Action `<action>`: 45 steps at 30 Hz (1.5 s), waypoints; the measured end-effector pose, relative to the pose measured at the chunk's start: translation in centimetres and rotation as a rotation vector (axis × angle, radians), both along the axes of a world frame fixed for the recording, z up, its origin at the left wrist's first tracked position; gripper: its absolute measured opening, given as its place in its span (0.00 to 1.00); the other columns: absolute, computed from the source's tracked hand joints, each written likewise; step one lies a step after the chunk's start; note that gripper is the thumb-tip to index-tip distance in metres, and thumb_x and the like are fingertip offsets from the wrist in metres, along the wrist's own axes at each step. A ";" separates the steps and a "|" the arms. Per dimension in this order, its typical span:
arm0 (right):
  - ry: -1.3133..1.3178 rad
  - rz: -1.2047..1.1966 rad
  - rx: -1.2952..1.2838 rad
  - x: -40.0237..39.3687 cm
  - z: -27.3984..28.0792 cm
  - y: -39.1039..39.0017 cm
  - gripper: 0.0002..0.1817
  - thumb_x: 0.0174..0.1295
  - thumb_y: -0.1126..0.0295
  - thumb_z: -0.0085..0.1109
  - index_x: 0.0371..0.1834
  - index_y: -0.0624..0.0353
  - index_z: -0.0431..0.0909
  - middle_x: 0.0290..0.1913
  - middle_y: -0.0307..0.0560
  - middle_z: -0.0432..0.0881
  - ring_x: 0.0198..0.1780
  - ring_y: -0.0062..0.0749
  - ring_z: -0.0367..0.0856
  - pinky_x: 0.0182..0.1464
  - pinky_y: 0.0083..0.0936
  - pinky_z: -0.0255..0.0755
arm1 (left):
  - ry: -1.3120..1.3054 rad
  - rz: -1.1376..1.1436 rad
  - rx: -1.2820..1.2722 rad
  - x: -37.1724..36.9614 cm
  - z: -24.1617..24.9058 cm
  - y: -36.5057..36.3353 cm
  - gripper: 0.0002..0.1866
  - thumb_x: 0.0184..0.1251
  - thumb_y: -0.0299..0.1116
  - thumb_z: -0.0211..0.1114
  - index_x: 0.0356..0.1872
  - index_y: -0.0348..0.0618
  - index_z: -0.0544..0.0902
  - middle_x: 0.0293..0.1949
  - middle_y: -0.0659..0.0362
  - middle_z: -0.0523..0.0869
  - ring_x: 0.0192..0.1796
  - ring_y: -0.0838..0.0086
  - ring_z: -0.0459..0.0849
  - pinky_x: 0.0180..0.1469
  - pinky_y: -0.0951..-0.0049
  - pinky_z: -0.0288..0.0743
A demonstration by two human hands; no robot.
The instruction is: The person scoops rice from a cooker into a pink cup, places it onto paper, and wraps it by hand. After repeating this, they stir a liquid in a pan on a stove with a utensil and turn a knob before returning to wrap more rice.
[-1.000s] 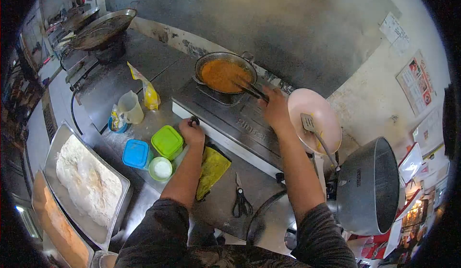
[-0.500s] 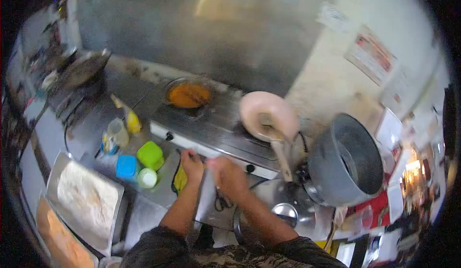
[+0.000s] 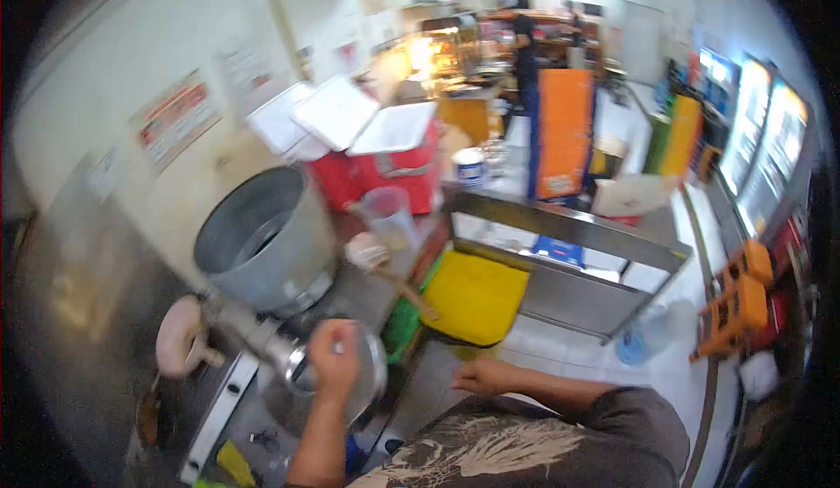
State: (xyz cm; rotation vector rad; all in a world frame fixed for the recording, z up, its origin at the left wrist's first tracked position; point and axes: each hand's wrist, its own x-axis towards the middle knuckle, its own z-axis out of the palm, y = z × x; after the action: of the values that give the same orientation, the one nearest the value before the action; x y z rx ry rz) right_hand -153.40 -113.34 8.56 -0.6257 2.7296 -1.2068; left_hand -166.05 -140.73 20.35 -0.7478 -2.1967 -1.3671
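Note:
My left hand [image 3: 333, 357] is closed in a fist above the counter, in front of a round metal lid or pan [image 3: 372, 370]. Whether it touches that metal, or what its fingers hold, I cannot make out. Close to my shirt, my right hand [image 3: 484, 374] has its fingers curled, with nothing visible in them. Beyond the left hand stands a large grey pot [image 3: 262, 243], open at the top. A pink pan [image 3: 179, 335] rests on the stove at the left. A ladle-like utensil with a wooden handle [image 3: 402, 289] lies past the pot, over the counter's edge.
A yellow bin lid [image 3: 477, 296] is below the counter's right side. Behind it runs a steel rack [image 3: 569, 226]. Red coolers [image 3: 398, 173] with white lids stand past the pot. Orange crates [image 3: 739, 300] are at the right, and a person [image 3: 523, 51] stands far back.
The view has swung right, from the stove to the pot and the room beyond. My hands, close together before, are now apart.

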 end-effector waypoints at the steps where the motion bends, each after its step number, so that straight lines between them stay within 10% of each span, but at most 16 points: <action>1: -0.005 -0.208 0.007 4.1 -1.0 3.6 0.19 0.74 0.54 0.57 0.34 0.60 0.79 0.30 0.60 0.80 0.32 0.57 0.81 0.36 0.48 0.71 | 0.035 -0.231 -0.073 1.1 0.6 5.7 0.07 0.72 0.32 0.65 0.42 0.38 0.84 0.38 0.53 0.86 0.38 0.64 0.84 0.45 0.67 0.77; 7: -0.067 -1.250 -0.327 28.7 -2.7 9.4 0.13 0.69 0.63 0.64 0.33 0.63 0.81 0.24 0.49 0.81 0.27 0.28 0.76 0.33 0.30 0.71 | -0.121 -1.239 -0.700 7.2 -7.3 32.0 0.14 0.73 0.41 0.63 0.46 0.40 0.83 0.42 0.45 0.86 0.44 0.52 0.86 0.47 0.55 0.79; 12: -0.011 -1.810 -0.452 39.4 -2.8 6.7 0.11 0.66 0.66 0.65 0.33 0.65 0.83 0.24 0.46 0.81 0.27 0.25 0.76 0.33 0.27 0.71 | 0.079 -1.202 -1.463 -5.5 -37.0 37.0 0.21 0.75 0.47 0.56 0.53 0.39 0.83 0.52 0.42 0.85 0.52 0.46 0.85 0.61 0.51 0.76; 20: -0.078 -2.208 -0.457 52.9 -1.2 8.0 0.12 0.66 0.66 0.66 0.31 0.65 0.82 0.21 0.41 0.77 0.27 0.19 0.72 0.31 0.24 0.68 | -0.509 -1.002 -1.793 2.0 -38.3 43.9 0.19 0.74 0.43 0.57 0.50 0.37 0.84 0.47 0.44 0.87 0.50 0.50 0.86 0.58 0.53 0.78; 25: -0.017 -2.419 -0.262 62.4 -4.5 16.0 0.15 0.67 0.63 0.65 0.30 0.64 0.80 0.23 0.46 0.78 0.27 0.28 0.74 0.32 0.29 0.69 | -0.421 -1.397 -2.020 17.9 -42.2 57.8 0.17 0.73 0.41 0.57 0.47 0.36 0.84 0.44 0.46 0.87 0.48 0.53 0.87 0.55 0.54 0.79; 31: -0.665 -2.466 -0.071 72.4 -21.4 16.8 0.16 0.66 0.57 0.62 0.36 0.61 0.84 0.32 0.58 0.85 0.36 0.57 0.84 0.40 0.46 0.76 | 0.043 -1.975 -1.927 38.3 -43.1 82.5 0.16 0.72 0.38 0.57 0.45 0.35 0.85 0.41 0.47 0.88 0.47 0.57 0.88 0.53 0.55 0.80; 33: -0.820 -2.435 -0.164 74.0 -22.0 15.5 0.16 0.65 0.56 0.62 0.37 0.60 0.85 0.35 0.57 0.87 0.41 0.57 0.85 0.44 0.47 0.78 | 0.097 -1.983 -1.345 48.1 -40.4 92.1 0.15 0.74 0.41 0.58 0.42 0.40 0.84 0.35 0.47 0.89 0.40 0.54 0.89 0.47 0.57 0.81; 37: -0.683 -2.669 -0.503 76.6 -22.1 16.4 0.17 0.65 0.55 0.61 0.38 0.60 0.86 0.38 0.57 0.88 0.43 0.58 0.86 0.47 0.46 0.80 | 0.004 -2.216 -0.843 71.1 -17.5 98.7 0.16 0.76 0.38 0.63 0.32 0.35 0.79 0.26 0.53 0.82 0.33 0.70 0.81 0.37 0.65 0.74; 42: -0.714 -2.855 -0.267 87.6 -26.9 22.6 0.18 0.66 0.55 0.60 0.37 0.61 0.86 0.37 0.59 0.87 0.44 0.60 0.85 0.47 0.42 0.79 | -0.591 -2.351 -0.876 90.5 -25.7 103.9 0.07 0.75 0.33 0.60 0.39 0.42 0.81 0.33 0.62 0.84 0.32 0.79 0.79 0.37 0.75 0.75; 45: -0.257 -3.092 -0.306 98.3 -22.6 31.6 0.19 0.68 0.56 0.59 0.33 0.63 0.82 0.33 0.60 0.84 0.39 0.59 0.83 0.42 0.42 0.75 | 0.023 -2.381 -1.279 94.3 -39.2 105.0 0.11 0.75 0.39 0.58 0.46 0.43 0.81 0.38 0.54 0.87 0.38 0.67 0.85 0.42 0.65 0.80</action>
State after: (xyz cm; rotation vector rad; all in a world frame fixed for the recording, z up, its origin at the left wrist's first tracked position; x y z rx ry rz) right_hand -55.12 -81.76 -14.02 -2.3769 -0.4464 0.4036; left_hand -71.70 -35.76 -18.83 -4.0867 -0.8027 0.3405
